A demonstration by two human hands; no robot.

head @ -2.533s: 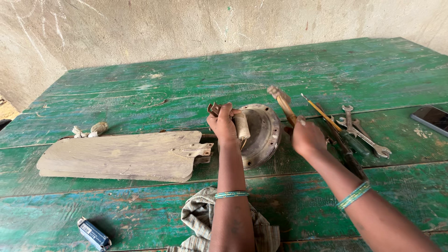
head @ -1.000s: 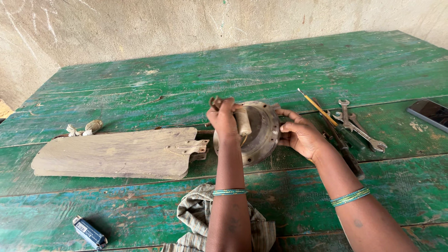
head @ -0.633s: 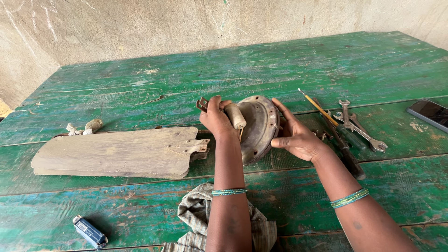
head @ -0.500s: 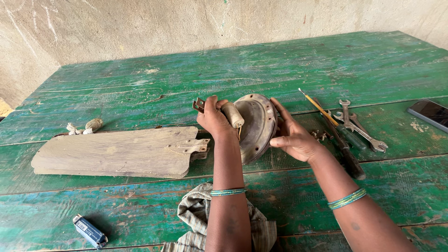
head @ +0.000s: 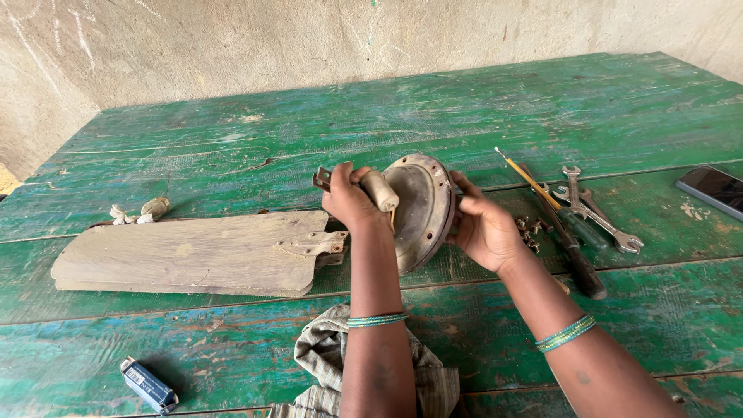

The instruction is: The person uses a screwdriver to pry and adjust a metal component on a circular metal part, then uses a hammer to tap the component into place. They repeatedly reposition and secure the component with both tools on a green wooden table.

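Observation:
A round, rusty metal fan motor housing [head: 422, 205] stands tilted up on its edge on the green wooden table [head: 232, 139]. My left hand [head: 350, 203] grips its short pale shaft [head: 381, 190] and a small metal bracket at the housing's left side. My right hand [head: 484, 228] holds the housing's right rim and back. A worn wooden fan blade [head: 193, 254] with a metal mounting arm lies flat just left of my left hand.
Right of the housing lie a yellow-handled screwdriver [head: 534, 184], a dark-handled tool [head: 576, 259], two spanners [head: 600, 218] and several small screws [head: 530, 230]. A phone [head: 712, 188] sits at the right edge. A cloth [head: 325, 360], a small blue lighter [head: 147, 385] and pale scraps [head: 143, 209] are nearer me.
My right hand has put down the wooden-handled tool and taken hold of the housing. Both hands have tipped the housing from lying flat up onto its edge.

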